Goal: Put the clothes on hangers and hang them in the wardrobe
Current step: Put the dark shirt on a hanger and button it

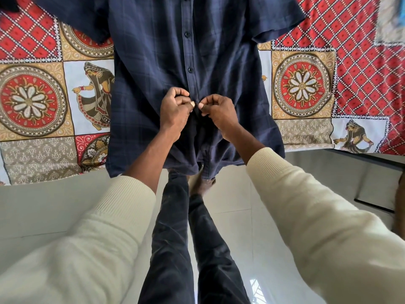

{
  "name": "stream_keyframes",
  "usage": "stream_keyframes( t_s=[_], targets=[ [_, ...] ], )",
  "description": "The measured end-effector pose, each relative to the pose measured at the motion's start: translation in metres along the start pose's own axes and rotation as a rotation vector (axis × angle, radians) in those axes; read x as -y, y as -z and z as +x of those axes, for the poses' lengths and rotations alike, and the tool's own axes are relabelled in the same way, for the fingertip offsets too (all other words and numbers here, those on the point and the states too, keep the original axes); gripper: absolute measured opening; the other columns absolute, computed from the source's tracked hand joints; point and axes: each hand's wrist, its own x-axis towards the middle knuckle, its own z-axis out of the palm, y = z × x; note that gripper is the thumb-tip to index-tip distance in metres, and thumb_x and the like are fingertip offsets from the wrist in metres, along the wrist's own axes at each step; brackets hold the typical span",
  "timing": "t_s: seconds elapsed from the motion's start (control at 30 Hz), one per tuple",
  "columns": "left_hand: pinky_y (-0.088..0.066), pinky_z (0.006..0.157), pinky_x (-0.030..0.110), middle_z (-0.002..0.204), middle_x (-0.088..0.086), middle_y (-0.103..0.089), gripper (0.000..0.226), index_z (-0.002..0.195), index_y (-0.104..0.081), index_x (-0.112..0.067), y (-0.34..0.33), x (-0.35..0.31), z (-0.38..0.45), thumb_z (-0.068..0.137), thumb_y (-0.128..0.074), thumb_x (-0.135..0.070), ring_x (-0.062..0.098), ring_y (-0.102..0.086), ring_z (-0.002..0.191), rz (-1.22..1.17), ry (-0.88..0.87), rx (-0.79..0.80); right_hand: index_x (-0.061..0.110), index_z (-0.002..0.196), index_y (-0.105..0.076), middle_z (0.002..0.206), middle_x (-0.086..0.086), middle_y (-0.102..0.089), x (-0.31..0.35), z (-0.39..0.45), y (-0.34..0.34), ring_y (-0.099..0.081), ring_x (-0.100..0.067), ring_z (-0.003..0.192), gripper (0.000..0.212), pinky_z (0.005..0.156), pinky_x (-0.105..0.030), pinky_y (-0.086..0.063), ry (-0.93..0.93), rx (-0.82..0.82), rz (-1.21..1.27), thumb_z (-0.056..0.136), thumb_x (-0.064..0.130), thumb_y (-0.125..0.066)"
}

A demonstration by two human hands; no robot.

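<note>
A navy checked short-sleeved shirt (166, 69) lies flat and face up on the patterned bedsheet (306, 84), its hem hanging over the bed's near edge toward the person's legs. Both hands meet at the front placket, low on the shirt: the left hand (174, 113) pinches the fabric edge between thumb and curled fingers, and the right hand (217, 113) pinches the facing edge, fingertips almost touching the left's. Two buttons (190, 70) above them look fastened, so this seems to be the buttoning step, before the shirt reaches the wardrobe. No hanger is visible; whether one sits inside the collar cannot be told. Next, the small button must be pushed through its hole, then the remaining lower part closed
</note>
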Motion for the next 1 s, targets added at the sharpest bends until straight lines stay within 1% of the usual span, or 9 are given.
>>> stream_keyframes(
  t_s=[0.13,0.2,0.3,0.47,0.67,0.77,0.83,0.93,1.0],
  targets=[
    [-0.048,0.058,0.025,0.069,-0.003,-0.068,0.023,0.089,-0.054,-0.016,0.002,-0.002,-0.001,0.082,-0.070,-0.001,0.009,-0.058,0.060,0.032,-0.035,0.017,0.011,0.083,-0.066,0.071,-0.003,-0.063,-0.002,0.000,0.000,-0.057,-0.013,0.066,0.005,0.067,-0.024,-0.047,-0.023,-0.022,0.017,0.086,0.010,-0.069],
    [-0.048,0.058,0.027,0.071,0.000,-0.070,0.022,0.088,-0.056,-0.016,0.002,0.000,-0.001,0.082,-0.070,0.000,0.011,-0.059,0.060,0.023,-0.016,0.008,0.012,0.085,-0.067,0.073,-0.003,-0.063,-0.002,-0.002,0.003,-0.057,-0.012,0.068,0.004,0.068,-0.021,-0.046,-0.035,0.016,0.043,0.085,0.011,-0.071],
    [-0.049,0.061,0.027,0.073,0.003,-0.070,0.020,0.088,-0.058,-0.016,0.000,-0.001,0.000,0.082,-0.069,-0.001,0.011,-0.060,0.062,0.027,0.003,-0.004,0.010,0.087,-0.068,0.074,-0.003,-0.063,-0.002,-0.004,0.004,-0.057,-0.011,0.069,0.010,0.070,-0.019,-0.047,-0.036,0.047,0.083,0.082,0.012,-0.076],
    [-0.048,0.062,0.023,0.067,-0.003,-0.065,0.024,0.094,-0.056,-0.016,-0.001,-0.004,0.002,0.082,-0.065,0.002,0.008,-0.056,0.061,-0.006,-0.007,0.021,0.012,0.081,-0.067,0.075,-0.002,-0.066,0.004,0.001,0.006,-0.061,-0.010,0.067,0.016,0.065,-0.017,-0.048,-0.087,0.052,0.101,0.075,0.005,-0.081],
    [-0.044,0.055,0.023,0.059,-0.001,-0.059,0.024,0.089,-0.056,-0.012,0.000,-0.008,0.001,0.076,-0.063,0.007,0.009,-0.051,0.054,-0.039,0.000,0.019,0.010,0.083,-0.067,0.072,-0.001,-0.065,0.002,0.002,0.001,-0.060,-0.008,0.064,0.012,0.069,-0.019,-0.051,-0.098,0.019,0.058,0.079,0.003,-0.077],
    [-0.046,0.056,0.023,0.059,-0.002,-0.061,0.021,0.089,-0.058,-0.010,0.002,-0.008,0.001,0.077,-0.067,0.004,0.009,-0.054,0.055,-0.036,-0.003,0.029,0.011,0.083,-0.067,0.069,0.001,-0.064,-0.001,0.000,-0.002,-0.058,-0.008,0.063,0.009,0.070,-0.021,-0.051,-0.072,-0.024,0.051,0.082,0.006,-0.075],
    [-0.048,0.057,0.024,0.061,0.000,-0.063,0.019,0.089,-0.060,-0.009,0.003,-0.006,0.001,0.077,-0.069,0.002,0.010,-0.057,0.056,-0.041,0.004,0.004,0.011,0.083,-0.069,0.073,0.000,-0.066,0.000,-0.002,-0.001,-0.059,-0.009,0.066,0.002,0.070,-0.020,-0.048,-0.069,-0.020,0.077,0.084,0.009,-0.069],
    [-0.049,0.057,0.025,0.063,0.001,-0.066,0.017,0.088,-0.062,-0.010,0.001,-0.003,-0.001,0.078,-0.070,0.000,0.010,-0.058,0.057,-0.039,0.010,-0.051,0.010,0.085,-0.071,0.077,-0.001,-0.068,0.000,-0.005,0.000,-0.059,-0.009,0.070,0.013,0.068,-0.017,-0.047,-0.067,0.007,0.110,0.087,0.023,-0.070],
    [-0.049,0.057,0.024,0.062,-0.001,-0.066,0.017,0.087,-0.063,-0.012,0.000,-0.003,-0.001,0.078,-0.071,0.000,0.010,-0.058,0.058,-0.029,0.004,-0.043,0.009,0.085,-0.070,0.075,0.001,-0.068,-0.002,-0.005,-0.002,-0.058,-0.007,0.068,0.018,0.068,-0.016,-0.048,-0.049,0.004,0.082,0.087,0.027,-0.074]
  ],
)
